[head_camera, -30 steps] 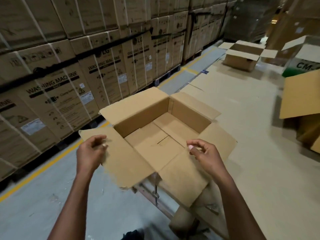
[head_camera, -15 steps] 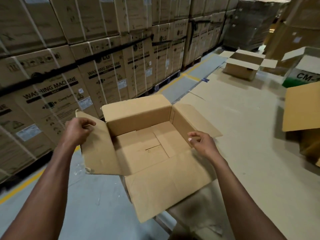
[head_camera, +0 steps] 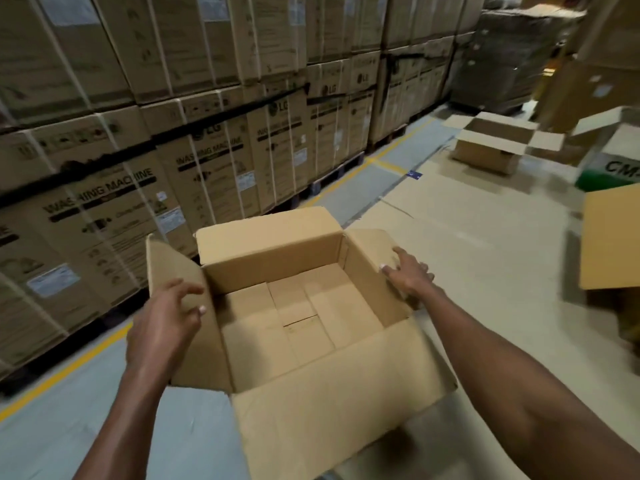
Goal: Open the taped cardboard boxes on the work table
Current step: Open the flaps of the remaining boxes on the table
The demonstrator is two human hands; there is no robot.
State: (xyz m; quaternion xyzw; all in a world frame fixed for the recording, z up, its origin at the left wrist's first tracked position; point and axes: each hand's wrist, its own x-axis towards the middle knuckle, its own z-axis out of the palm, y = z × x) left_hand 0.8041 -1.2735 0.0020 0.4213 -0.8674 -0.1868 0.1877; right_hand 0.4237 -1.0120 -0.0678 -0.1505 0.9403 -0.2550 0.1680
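Landmark: open cardboard box (head_camera: 304, 306), flaps spread, empty inside, sitting at the near left edge of the cardboard-covered table (head_camera: 485, 258).
Left hand (head_camera: 162, 323): fingers curled around the box's upright left flap (head_camera: 173, 271), thumb on the inner face, gripping it.
Right hand (head_camera: 408, 275): fingers spread wide and pressed flat on the box's right flap (head_camera: 370, 251), not closed around it.
Near flap (head_camera: 329, 417): hangs out and down toward the person, over the table edge.
Far flap (head_camera: 266, 233): stands up behind the box opening.
Left of the box: a grey floor aisle (head_camera: 86, 410) with a yellow line (head_camera: 62, 372), then a tall wall of strapped washing machine cartons (head_camera: 114, 202) on pallets, closing that side.
Beyond the box: bare table surface runs far back to a second open box (head_camera: 491, 147), well apart.
Right of the box: open table, then a raised cardboard flap (head_camera: 609, 237) at the frame edge and a green-and-white carton marked "CM-" (head_camera: 613, 164) behind it.
Far behind: a dark wrapped pallet stack (head_camera: 502, 57).
Sharpness: the surroundings are motion-blurred; small print is unreadable.
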